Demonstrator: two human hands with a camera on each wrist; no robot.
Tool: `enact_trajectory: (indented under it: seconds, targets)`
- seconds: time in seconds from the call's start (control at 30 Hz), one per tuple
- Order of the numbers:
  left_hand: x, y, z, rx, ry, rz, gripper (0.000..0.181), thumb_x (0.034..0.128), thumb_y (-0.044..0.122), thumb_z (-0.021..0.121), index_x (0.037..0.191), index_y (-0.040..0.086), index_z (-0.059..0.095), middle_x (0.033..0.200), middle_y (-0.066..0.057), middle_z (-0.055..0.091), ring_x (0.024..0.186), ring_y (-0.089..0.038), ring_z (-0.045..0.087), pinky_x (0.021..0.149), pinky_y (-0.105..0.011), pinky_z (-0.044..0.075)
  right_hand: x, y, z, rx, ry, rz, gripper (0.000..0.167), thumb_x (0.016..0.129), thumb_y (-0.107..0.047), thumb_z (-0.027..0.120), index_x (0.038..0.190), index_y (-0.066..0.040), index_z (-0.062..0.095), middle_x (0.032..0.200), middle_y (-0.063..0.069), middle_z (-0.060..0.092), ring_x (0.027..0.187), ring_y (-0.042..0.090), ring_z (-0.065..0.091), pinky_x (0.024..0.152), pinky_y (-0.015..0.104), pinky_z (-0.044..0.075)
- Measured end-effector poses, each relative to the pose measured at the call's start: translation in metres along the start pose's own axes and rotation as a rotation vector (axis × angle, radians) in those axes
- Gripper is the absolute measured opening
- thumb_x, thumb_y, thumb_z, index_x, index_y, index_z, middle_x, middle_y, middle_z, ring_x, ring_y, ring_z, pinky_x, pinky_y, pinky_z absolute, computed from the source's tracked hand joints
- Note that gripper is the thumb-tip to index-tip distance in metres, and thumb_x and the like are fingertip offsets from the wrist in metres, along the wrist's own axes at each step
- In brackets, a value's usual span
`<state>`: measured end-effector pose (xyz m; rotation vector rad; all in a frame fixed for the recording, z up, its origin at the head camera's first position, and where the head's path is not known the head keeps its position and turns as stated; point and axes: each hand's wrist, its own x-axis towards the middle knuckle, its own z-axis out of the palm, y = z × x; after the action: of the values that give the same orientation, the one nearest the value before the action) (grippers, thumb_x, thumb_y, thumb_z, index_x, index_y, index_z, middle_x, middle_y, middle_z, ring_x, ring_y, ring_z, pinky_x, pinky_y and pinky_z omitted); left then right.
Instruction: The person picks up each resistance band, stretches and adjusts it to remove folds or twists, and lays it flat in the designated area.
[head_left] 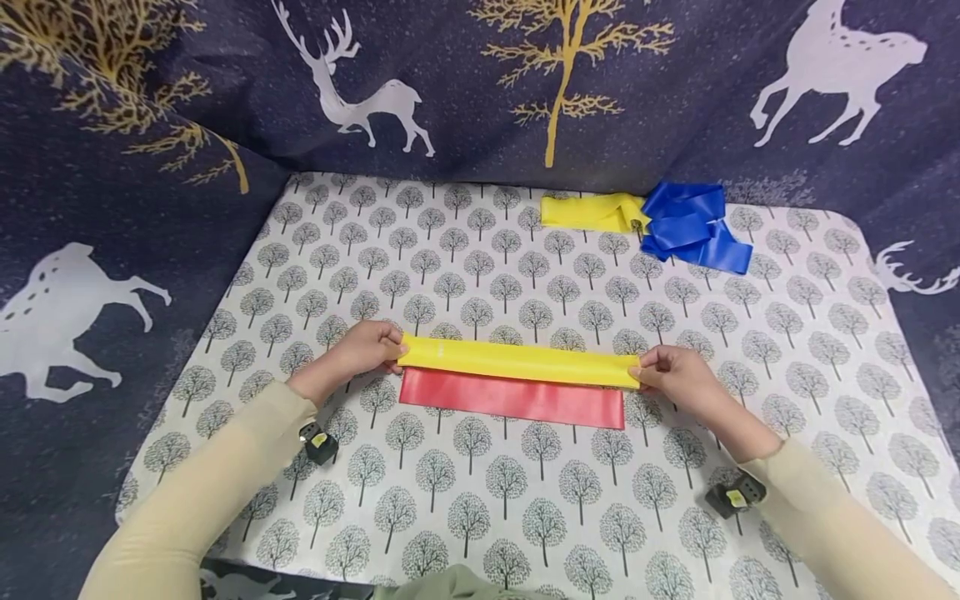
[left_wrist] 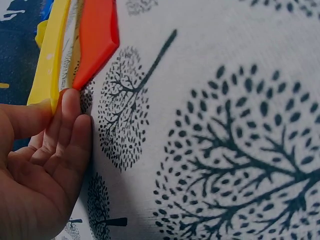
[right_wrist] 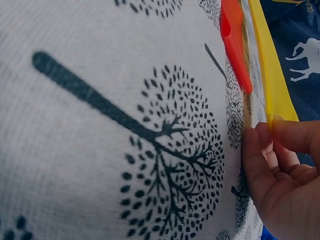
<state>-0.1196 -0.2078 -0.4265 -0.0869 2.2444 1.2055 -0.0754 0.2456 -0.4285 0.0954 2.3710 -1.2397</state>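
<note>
A yellow band (head_left: 517,361), flat and stretched straight, spans the middle of the table between both hands. The left hand (head_left: 372,345) pinches its left end between thumb and fingers; in the left wrist view the thumb lies on the yellow band (left_wrist: 47,65). At the other end, the right hand (head_left: 675,375) pinches the band's right tip, also seen in the right wrist view, where the yellow band (right_wrist: 272,65) stands on edge above the cloth. Just nearer the person lies a red band (head_left: 513,400), flat on the cloth and roughly parallel, its far edge partly covered by the yellow one.
At the far right of the table, a crumpled blue band (head_left: 690,227) overlaps the end of another yellow band (head_left: 588,212). A tree-print cloth (head_left: 465,492) covers the table. Dark fabric with deer and trees (head_left: 465,92) hangs behind it.
</note>
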Motion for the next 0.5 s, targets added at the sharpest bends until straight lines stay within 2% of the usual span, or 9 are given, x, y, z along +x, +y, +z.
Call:
enact_trajectory:
  seconds: [0.23,0.5]
  targets:
    - [0.0037,0.0005,0.005,0.046,0.012,-0.01,0.027,0.0976,0.001,0.061,0.119,-0.015,0.06,0.093,-0.018,0.07,0.066,-0.01,0.064,0.067,-0.021,0.062,-0.0016,-0.0024,0.0013,-0.032,0.002,-0.002,0.022,0.096,-0.005,0.065,0.107,0.014,0.061,0.092,0.018,0.072,0.072,0.008,0.063,0.064,0.018,0.06]
    - [0.0056,0.0009,0.0072,0.098,0.024,0.01,0.026,0.0981,0.004,0.062,0.117,-0.013,0.062,0.096,-0.02,0.07,0.063,-0.01,0.063,0.063,-0.021,0.06,0.0029,-0.0062,0.0057,-0.14,0.035,-0.063,0.02,0.095,-0.006,0.067,0.103,0.013,0.065,0.086,0.019,0.072,0.069,0.009,0.062,0.06,0.018,0.057]
